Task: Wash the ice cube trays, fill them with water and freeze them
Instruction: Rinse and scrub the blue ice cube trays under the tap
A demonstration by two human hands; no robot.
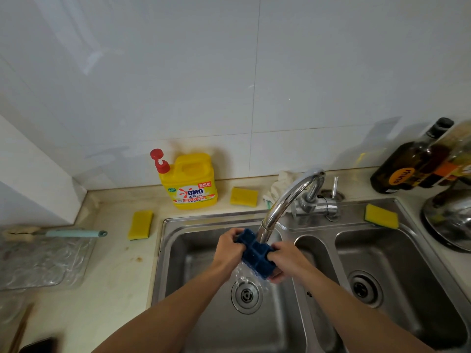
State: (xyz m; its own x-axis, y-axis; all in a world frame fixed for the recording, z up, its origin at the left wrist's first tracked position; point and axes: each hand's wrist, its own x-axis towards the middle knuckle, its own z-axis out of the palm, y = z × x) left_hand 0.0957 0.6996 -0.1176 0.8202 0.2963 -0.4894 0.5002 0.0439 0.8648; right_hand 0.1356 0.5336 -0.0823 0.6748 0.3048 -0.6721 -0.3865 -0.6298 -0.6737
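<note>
A dark blue ice cube tray [254, 256] with square cells is held tilted under the chrome faucet spout [283, 207], above the left sink basin [193, 276]. My left hand [229, 247] grips its far left end. My right hand [285, 258] grips its near right end, fingers curled underneath. Water runs off the tray's lower edge and splashes down toward the left drain [246, 294].
A yellow OMO detergent jug [190, 183] stands at the back. Three yellow sponges [140, 224] [244, 196] [381, 215] lie around the sink. The right basin [382, 263], dark bottles [413, 161], a pot lid [451, 220], a brush [63, 233] and a clear mat [43, 261] surround the area.
</note>
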